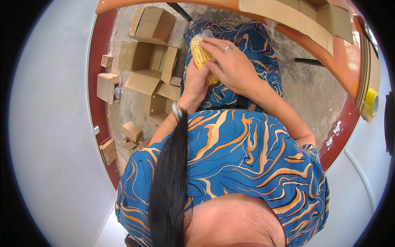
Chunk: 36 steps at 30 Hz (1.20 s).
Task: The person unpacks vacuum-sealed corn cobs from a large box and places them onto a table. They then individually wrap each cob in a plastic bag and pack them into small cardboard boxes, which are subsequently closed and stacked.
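Note:
An ear of yellow corn [201,55] is tilted over my lap, its kernels bare along the visible side. Clear plastic film [206,33] sits around its far tip. My left hand [196,78] wraps the lower part of the ear, and some kernels show below the grip. My right hand [236,66], with a ring on one finger, lies across the ear from the right. Its fingertips press near the plastic-covered tip, while the thumb rests lower on the kernels. The patterned blue cloth over my legs [262,58] is beneath both hands.
Open cardboard boxes [146,77] lie on the concrete floor [304,83] at left, with smaller cartons [106,88] by the wall. An orange table [339,68] curves along the front and right, bearing an open carton [290,15], stacked cardboard [365,71] and a yellow tape roll [371,103].

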Each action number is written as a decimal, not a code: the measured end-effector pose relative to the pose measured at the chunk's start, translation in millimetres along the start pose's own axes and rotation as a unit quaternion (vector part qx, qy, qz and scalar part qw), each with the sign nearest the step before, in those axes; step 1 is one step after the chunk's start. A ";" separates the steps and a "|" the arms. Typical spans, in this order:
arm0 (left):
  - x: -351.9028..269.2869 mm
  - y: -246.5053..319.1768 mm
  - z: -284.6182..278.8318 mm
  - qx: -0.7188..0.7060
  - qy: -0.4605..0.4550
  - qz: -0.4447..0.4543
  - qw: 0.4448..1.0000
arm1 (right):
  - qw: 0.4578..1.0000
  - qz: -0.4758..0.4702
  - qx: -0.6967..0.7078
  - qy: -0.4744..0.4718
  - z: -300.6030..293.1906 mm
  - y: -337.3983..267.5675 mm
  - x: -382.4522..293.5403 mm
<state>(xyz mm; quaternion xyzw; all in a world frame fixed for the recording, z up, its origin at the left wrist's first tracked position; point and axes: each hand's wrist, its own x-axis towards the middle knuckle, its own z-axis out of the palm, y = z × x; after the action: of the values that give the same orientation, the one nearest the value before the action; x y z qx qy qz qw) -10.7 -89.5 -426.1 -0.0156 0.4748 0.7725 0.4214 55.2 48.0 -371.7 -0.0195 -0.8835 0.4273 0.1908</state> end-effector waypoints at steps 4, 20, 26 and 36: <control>-5.5 5.9 2.3 -0.031 0.002 -0.026 0.999 | 0.994 0.067 0.087 0.002 11.0 19.2 -7.7; -8.8 20.4 6.5 -0.070 -0.049 -0.060 0.995 | 0.861 0.264 0.429 0.075 7.5 21.8 -18.5; -12.4 25.9 17.9 -0.109 -0.057 -0.090 0.988 | 0.834 0.298 0.457 0.079 13.5 25.6 -22.2; -19.8 73.3 34.0 0.359 -0.096 0.175 0.912 | 0.899 0.238 0.357 -0.081 -55.8 -21.5 12.1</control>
<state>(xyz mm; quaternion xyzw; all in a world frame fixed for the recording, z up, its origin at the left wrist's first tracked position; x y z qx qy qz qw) -34.0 -90.9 -346.2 0.2942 0.6725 0.6092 0.3000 66.5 78.5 -320.0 -0.1249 -0.6529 0.7471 0.0050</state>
